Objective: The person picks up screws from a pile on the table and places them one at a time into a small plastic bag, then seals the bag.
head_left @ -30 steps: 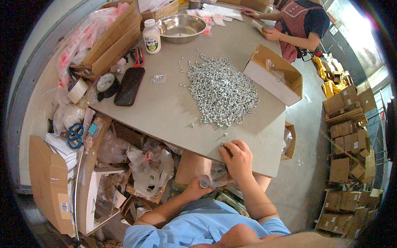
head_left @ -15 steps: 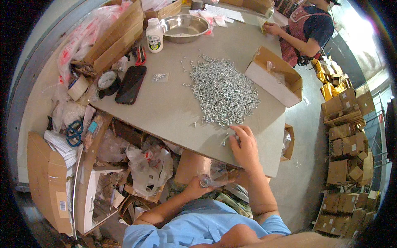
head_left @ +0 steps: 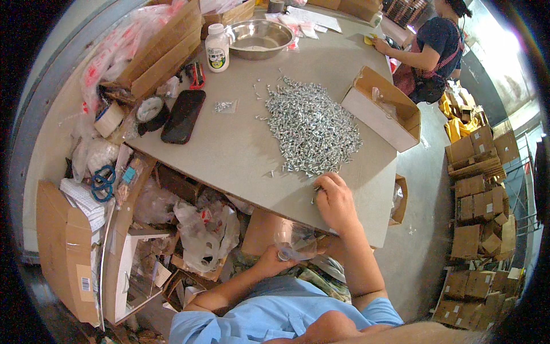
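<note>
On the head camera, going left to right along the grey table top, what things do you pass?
Tape roll → black phone → white bottle → steel bowl → pile of silver screws → open cardboard box.

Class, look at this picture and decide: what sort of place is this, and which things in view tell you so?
Probably a small packing workshop or warehouse. A large heap of small silver metal screws lies on the grey worktable, stacked brown cardboard boxes line the floor, and the left hand holds a clear plastic bag.
</note>
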A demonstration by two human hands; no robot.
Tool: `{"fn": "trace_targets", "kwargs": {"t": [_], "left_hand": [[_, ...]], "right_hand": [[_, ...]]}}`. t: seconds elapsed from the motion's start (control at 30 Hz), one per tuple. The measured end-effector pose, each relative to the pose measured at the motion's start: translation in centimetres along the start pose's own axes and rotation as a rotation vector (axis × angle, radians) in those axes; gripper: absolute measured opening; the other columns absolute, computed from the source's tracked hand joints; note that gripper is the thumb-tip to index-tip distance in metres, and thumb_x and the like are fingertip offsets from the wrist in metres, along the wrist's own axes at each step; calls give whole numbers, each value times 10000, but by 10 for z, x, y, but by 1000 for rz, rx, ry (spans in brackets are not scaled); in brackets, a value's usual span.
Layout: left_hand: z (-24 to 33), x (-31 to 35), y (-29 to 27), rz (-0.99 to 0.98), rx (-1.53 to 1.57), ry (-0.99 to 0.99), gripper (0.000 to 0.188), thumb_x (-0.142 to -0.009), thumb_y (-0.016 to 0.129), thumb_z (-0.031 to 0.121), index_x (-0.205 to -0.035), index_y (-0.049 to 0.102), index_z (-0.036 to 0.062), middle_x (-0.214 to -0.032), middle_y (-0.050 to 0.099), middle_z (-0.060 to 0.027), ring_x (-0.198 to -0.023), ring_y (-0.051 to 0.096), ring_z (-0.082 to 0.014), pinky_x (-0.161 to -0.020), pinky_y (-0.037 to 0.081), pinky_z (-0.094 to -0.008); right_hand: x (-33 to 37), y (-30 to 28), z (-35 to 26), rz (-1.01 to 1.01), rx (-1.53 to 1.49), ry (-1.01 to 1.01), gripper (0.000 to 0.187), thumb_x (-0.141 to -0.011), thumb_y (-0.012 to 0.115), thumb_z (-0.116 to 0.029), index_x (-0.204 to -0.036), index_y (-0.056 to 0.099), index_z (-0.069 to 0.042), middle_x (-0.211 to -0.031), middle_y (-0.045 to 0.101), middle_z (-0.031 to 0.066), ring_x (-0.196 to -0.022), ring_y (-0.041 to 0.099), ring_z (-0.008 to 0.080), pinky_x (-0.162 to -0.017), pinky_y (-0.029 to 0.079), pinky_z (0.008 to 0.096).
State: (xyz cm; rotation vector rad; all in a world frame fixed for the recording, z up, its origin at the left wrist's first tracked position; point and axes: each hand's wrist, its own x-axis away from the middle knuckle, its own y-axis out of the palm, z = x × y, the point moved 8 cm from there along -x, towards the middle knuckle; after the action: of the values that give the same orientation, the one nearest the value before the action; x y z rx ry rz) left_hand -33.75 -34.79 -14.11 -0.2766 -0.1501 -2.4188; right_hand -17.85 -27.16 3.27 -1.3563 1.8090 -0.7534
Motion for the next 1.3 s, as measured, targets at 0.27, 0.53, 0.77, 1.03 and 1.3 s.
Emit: {"fn": "trace_targets", "kwargs": {"t": [0.27,0.53,0.77,1.03,1.3], "left_hand": [[0,-3,3,23,38,95,219,-749,722,173,-884,632,25,-816,653,-68,-779,612,-150,-722,485,-319],[1,-3,2,-11,-36,57,258,-743,740,221,-861,618,26,-787,645,-63,-762,606,-144,-712,487,-325],[8,-1,0,12,-46,87,267,-740,745,236,-851,611,33,-780,634,-62,-761,594,-148,-718,478,-315],[-5,-4,2,-60,-63,27,304,-753,754,227,-910,580,34,-832,613,-72,-803,569,-153,-738,465,-318],[14,-5,0,-86,-132,27,326,-741,772,235,-891,571,29,-826,602,-71,-806,555,-149,-730,457,-311]], "right_hand": [[43,20,-37,-194,-74,-143,128,-761,651,-131,-841,625,-34,-847,588,128,-753,601,305,-645,495,367],[-3,-40,42,239,154,44,248,-784,592,-71,-1025,627,-24,-1029,601,155,-900,603,288,-789,483,359],[-12,-22,45,93,108,16,302,-729,609,-56,-1029,620,-22,-1048,576,147,-966,564,316,-867,451,372],[7,-11,33,-48,-52,88,315,-717,642,-89,-1029,623,-48,-1046,567,168,-995,548,351,-877,456,398],[9,-16,35,-16,-108,81,315,-700,621,-56,-1015,623,-37,-1003,578,173,-940,567,360,-842,468,399]]}}
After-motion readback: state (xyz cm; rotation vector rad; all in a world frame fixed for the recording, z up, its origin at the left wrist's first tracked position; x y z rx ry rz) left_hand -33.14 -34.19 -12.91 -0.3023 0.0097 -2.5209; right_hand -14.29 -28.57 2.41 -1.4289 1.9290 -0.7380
